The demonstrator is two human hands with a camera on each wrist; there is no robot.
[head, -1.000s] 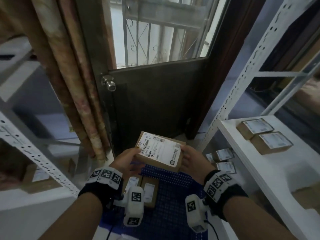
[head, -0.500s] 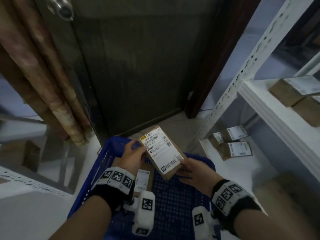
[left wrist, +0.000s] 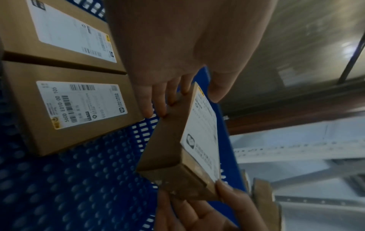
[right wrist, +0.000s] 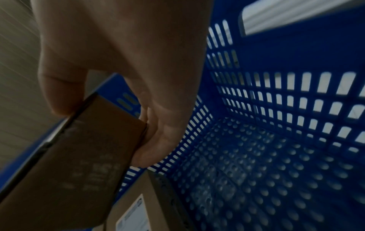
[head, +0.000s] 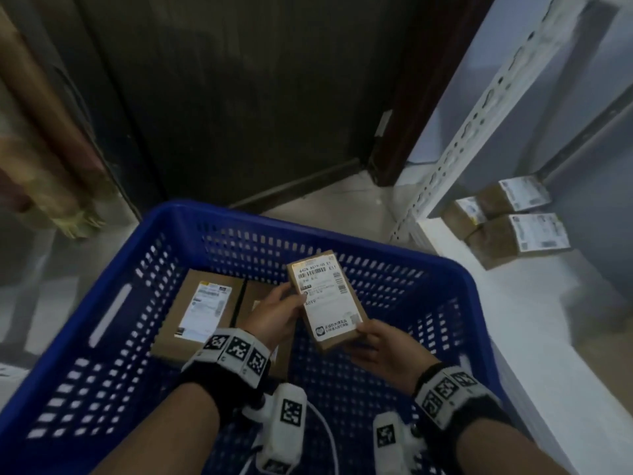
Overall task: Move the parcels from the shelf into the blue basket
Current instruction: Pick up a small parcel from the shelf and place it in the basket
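Note:
Both hands hold a brown cardboard parcel with a white label, tilted, above the inside of the blue basket. My left hand holds its left edge, thumb on the label, fingers beneath. My right hand pinches the near corner, thumb on top and fingers under, as the right wrist view shows on the parcel. Two labelled parcels lie flat side by side on the basket floor: one at the left, the other partly hidden under my left hand.
A white shelf stands to the right with three more labelled parcels on its low board. A perforated upright post rises beside it. A dark door is behind the basket, a curtain at the left.
The parcel has come down from chest height in front of the door into the basket's opening, turning lengthwise. My view has tipped down onto the basket.

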